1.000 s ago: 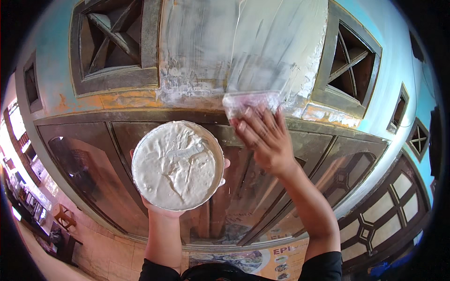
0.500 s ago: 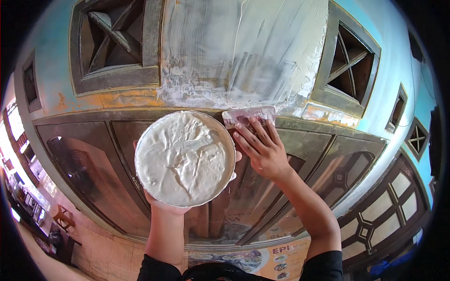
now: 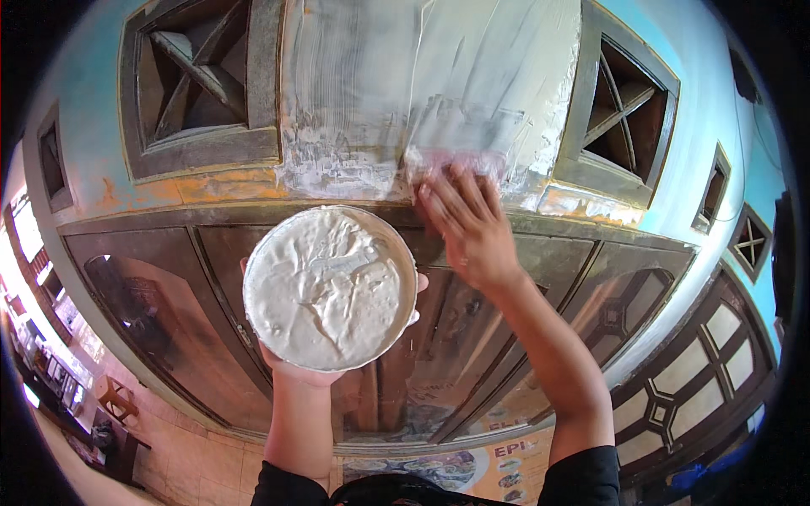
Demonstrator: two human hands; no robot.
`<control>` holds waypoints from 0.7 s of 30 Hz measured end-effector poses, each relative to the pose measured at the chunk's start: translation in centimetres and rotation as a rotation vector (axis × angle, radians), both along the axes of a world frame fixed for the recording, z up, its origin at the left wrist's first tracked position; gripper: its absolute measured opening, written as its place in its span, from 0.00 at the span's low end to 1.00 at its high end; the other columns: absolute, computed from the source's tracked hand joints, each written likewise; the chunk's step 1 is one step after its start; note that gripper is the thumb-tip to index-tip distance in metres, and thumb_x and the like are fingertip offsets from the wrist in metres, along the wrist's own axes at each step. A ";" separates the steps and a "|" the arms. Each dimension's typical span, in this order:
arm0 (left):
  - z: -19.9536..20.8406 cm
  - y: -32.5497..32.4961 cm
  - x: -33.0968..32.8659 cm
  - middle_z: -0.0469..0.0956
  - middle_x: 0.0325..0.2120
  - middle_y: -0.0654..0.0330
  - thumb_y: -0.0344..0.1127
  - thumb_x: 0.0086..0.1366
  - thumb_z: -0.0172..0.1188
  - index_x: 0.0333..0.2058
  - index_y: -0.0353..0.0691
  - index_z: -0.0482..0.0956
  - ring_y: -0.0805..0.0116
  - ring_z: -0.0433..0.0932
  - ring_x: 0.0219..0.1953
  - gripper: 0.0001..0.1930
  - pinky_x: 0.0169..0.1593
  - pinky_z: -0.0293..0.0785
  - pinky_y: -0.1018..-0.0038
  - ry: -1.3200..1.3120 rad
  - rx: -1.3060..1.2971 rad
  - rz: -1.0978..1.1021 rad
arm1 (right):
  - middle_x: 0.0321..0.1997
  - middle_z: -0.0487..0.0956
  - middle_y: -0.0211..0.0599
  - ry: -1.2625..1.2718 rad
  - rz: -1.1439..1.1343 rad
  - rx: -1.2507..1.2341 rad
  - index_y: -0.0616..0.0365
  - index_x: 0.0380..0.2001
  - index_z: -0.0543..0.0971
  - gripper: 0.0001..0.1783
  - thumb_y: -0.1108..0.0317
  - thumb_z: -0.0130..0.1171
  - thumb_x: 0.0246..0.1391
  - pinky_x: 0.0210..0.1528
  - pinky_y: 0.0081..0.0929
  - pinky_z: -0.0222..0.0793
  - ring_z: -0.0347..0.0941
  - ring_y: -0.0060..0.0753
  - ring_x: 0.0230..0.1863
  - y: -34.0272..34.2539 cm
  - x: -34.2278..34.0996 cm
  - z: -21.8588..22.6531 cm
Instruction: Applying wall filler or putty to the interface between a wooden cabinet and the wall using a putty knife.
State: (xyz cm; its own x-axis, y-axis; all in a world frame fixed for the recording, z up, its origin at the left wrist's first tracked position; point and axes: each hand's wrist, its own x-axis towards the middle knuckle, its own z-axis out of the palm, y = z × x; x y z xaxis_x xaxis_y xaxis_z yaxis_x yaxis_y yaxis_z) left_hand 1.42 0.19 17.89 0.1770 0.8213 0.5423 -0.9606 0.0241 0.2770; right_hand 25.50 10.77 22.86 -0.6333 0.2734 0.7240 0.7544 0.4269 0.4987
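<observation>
My left hand [image 3: 297, 369] supports a round tub from beneath, its fingertips curling around the right side. Smooth off-white putty [image 3: 329, 291] fills the tub almost to its rim. To the right of it, my right hand [image 3: 475, 232] grips a flat reddish scraper [image 3: 460, 160], blurred by motion. The scraper lies against the lower part of the wall panel [image 3: 363, 76], which is streaked with white and grey filler. Whitish patches and ridges run along the panel's bottom edge.
Wooden vents with crossed bars flank the panel, one at left [image 3: 198, 76] and another at right [image 3: 623, 110]. Dark wooden doors with glass [image 3: 160, 312] stand below. A small stool [image 3: 116, 396] is on the tiled floor at far left. A printed banner [image 3: 506, 460] shows near my body.
My right hand has moved up with the scraper, from the wooden ledge onto the lower wall panel. The tub in my left hand stays nearly in place.
</observation>
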 end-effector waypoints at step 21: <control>-0.3 0.6 -0.8 0.51 0.73 0.40 0.72 0.67 0.49 0.74 0.43 0.52 0.18 0.53 0.69 0.48 0.61 0.60 0.21 0.003 0.063 -0.099 | 0.73 0.68 0.30 0.149 0.042 0.143 0.44 0.67 0.72 0.40 0.74 0.61 0.46 0.76 0.58 0.51 0.59 0.45 0.76 0.6 -1.0 3.4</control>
State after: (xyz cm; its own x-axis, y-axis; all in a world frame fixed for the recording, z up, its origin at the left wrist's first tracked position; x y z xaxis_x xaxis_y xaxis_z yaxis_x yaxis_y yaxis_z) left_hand 0.58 0.83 17.61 0.2573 0.7637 0.5921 -0.9536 0.1014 0.2836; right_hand 24.54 11.41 26.29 -0.5249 0.1368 0.8401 0.8073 0.3927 0.4404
